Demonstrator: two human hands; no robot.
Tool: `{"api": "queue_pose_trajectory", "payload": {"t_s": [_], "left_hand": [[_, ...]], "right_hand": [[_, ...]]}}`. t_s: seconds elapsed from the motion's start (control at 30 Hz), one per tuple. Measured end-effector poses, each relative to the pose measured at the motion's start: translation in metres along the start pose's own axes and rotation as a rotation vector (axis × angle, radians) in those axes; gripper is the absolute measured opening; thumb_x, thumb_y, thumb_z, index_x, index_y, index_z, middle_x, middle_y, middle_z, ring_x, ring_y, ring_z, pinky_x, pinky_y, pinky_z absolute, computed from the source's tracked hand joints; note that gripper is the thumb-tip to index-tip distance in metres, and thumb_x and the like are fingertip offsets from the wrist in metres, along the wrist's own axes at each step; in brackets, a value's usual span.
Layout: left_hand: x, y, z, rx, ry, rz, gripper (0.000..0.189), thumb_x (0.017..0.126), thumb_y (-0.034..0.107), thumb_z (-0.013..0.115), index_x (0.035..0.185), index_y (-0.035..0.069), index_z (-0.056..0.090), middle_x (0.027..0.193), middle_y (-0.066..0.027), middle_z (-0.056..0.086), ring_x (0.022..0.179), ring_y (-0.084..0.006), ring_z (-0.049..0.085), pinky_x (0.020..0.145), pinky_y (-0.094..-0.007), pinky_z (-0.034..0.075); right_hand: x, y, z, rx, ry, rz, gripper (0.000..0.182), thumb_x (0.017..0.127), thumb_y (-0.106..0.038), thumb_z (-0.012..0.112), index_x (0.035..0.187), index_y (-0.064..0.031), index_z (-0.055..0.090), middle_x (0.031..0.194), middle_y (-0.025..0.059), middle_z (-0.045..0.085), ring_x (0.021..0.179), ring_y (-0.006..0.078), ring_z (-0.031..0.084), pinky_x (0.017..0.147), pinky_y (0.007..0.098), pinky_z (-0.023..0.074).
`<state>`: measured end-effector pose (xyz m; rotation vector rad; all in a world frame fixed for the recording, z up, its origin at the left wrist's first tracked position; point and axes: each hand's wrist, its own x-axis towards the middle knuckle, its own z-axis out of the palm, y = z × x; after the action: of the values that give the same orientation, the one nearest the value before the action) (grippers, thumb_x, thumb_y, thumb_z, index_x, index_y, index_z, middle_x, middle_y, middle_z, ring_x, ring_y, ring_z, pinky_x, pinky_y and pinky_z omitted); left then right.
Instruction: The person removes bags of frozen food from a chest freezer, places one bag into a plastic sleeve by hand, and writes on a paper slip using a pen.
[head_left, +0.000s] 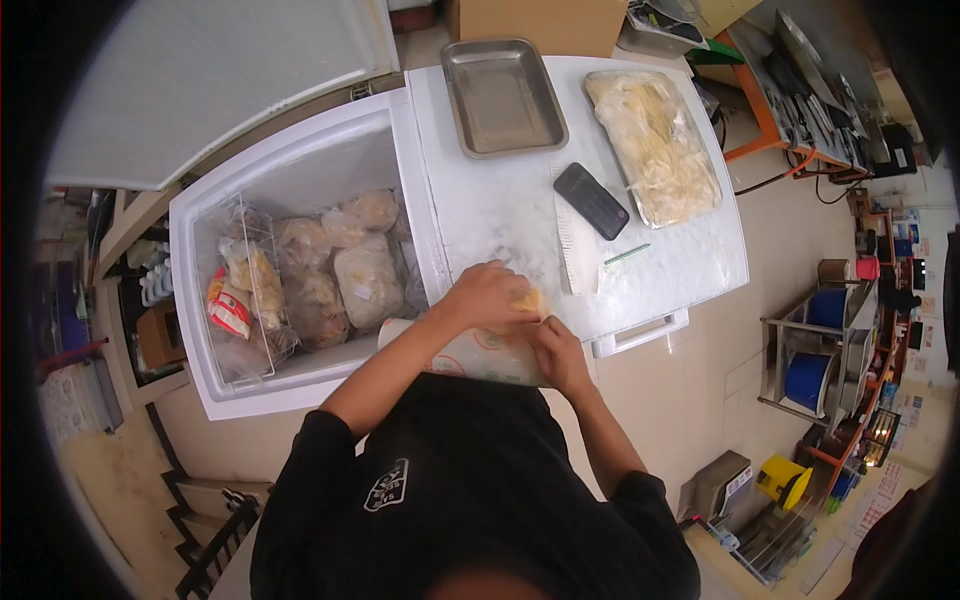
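Observation:
Close to my body is a translucent plastic bag (487, 356) with red and green print, at the freezer's front edge. My left hand (486, 296) is closed around a small yellowish bundle (527, 301) above the bag; what it is exactly is hard to tell. The fingers of my right hand (556, 349) pinch the bag's upper right edge, beside that bundle. Beyond my hands, on the white freezer top (487, 210), lie a black phone (591, 201), a strip of paper (577, 259) and a green striped pen (628, 254).
Left of my hands the chest freezer's compartment (289, 176) stands open, holding several bagged foods (369, 281) and a wire basket (238, 300). A bare metal tray (504, 97) and a plastic-wrapped tray of pale yellow food (656, 146) occupy the top's far side. A white handle (641, 334) projects at the front.

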<state>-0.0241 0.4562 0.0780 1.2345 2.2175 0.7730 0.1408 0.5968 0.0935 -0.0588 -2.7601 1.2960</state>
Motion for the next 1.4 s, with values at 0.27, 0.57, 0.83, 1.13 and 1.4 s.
{"api": "queue_pose_trajectory", "payload": {"t_s": [0.27, 0.57, 0.83, 1.13, 1.4], "left_hand": [[-0.013, -0.037, 0.010, -0.333, -0.076, 0.056, 0.031, 0.094, 0.029, 0.063, 0.119, 0.010, 0.060, 0.106, -0.0107, 0.063, 0.107, -0.0340, 0.055, 0.097, -0.0433, 0.039], [-0.034, -0.015, 0.031, -0.068, 0.047, 0.271, 0.049, 0.086, 0.051, 0.068, 0.122, 0.019, 0.059, 0.114, -0.0112, 0.058, 0.114, -0.0332, 0.050, 0.099, -0.0473, 0.036], [-0.038, -0.002, 0.049, -0.170, -0.006, 0.136, 0.048, 0.084, 0.050, 0.067, 0.121, 0.021, 0.058, 0.115, -0.0101, 0.057, 0.115, -0.0323, 0.048, 0.101, -0.0451, 0.033], [-0.039, 0.010, 0.046, -0.132, -0.092, 0.066, 0.049, 0.086, 0.054, 0.064, 0.121, 0.020, 0.058, 0.117, -0.0103, 0.056, 0.115, -0.0322, 0.048, 0.103, -0.0447, 0.033], [-0.044, 0.020, 0.040, -0.139, -0.178, -0.028, 0.067, 0.081, 0.069, 0.063, 0.123, 0.018, 0.058, 0.122, -0.0129, 0.055, 0.120, -0.0352, 0.047, 0.104, -0.0456, 0.033]], "right_hand": [[0.023, -0.015, 0.006, -0.034, 0.086, -0.013, 0.018, 0.086, 0.002, 0.065, 0.101, -0.0077, 0.070, 0.079, 0.0107, 0.054, 0.066, 0.0270, 0.055, 0.059, 0.0367, 0.0457], [-0.026, -0.011, 0.004, -0.047, 0.045, -0.457, 0.039, 0.068, 0.005, 0.071, 0.104, -0.0116, 0.072, 0.077, 0.0033, 0.054, 0.067, 0.0228, 0.057, 0.056, 0.0357, 0.0455], [-0.041, -0.046, -0.019, -0.109, -0.150, -0.233, 0.030, 0.078, -0.002, 0.070, 0.104, -0.0159, 0.070, 0.077, 0.0060, 0.056, 0.069, 0.0270, 0.060, 0.060, 0.0374, 0.0499], [-0.043, -0.050, -0.035, -0.031, -0.165, -0.237, 0.021, 0.078, -0.006, 0.076, 0.098, -0.0121, 0.072, 0.075, 0.0062, 0.053, 0.069, 0.0261, 0.058, 0.059, 0.0384, 0.0485], [-0.043, -0.088, -0.044, -0.098, -0.335, -0.172, 0.022, 0.079, -0.005, 0.075, 0.099, -0.0110, 0.072, 0.081, 0.0067, 0.059, 0.074, 0.0273, 0.063, 0.065, 0.0387, 0.0529]]}}
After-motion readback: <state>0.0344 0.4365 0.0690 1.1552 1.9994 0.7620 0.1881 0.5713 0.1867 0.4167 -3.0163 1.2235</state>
